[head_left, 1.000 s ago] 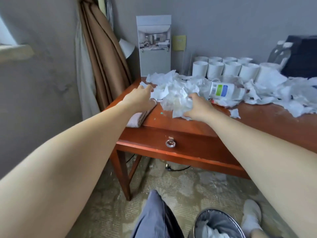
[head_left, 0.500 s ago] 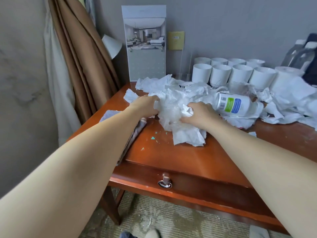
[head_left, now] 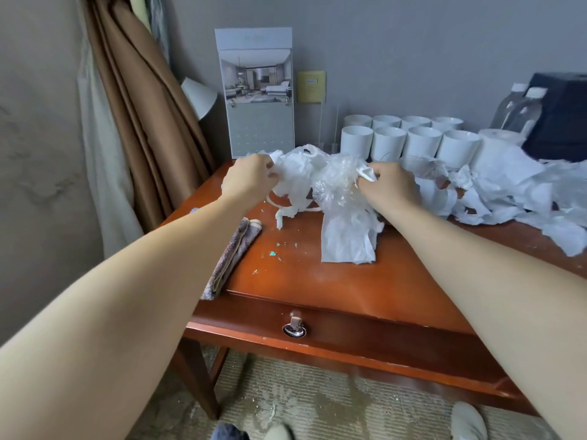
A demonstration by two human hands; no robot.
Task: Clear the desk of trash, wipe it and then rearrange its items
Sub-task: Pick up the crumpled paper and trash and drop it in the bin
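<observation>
both hands, left hand (head_left: 251, 182) and right hand (head_left: 389, 185), gripped the crumpled trash wad (head_left: 320, 182) just above the desk (head_left: 317, 281), beside the folded cloth (head_left: 233, 258).

A trash bundle (head_left: 333, 185) of crumpled white tissue and clear plastic film is gripped from both sides. The left hand (head_left: 247, 182) holds its tissue end and the right hand (head_left: 390, 188) holds the film, above the back of the reddish-brown wooden table (head_left: 317, 287). One flat tissue sheet hangs from the bundle down to the table top. More torn tissue paper (head_left: 508, 192) sprawls in a loose heap across the table's right half, against two rows of upright white mugs (head_left: 390, 142). A folded brownish cloth (head_left: 232, 258) lies along the left front edge, with small teal and white scraps (head_left: 272, 253) scattered just beside it.
</observation>
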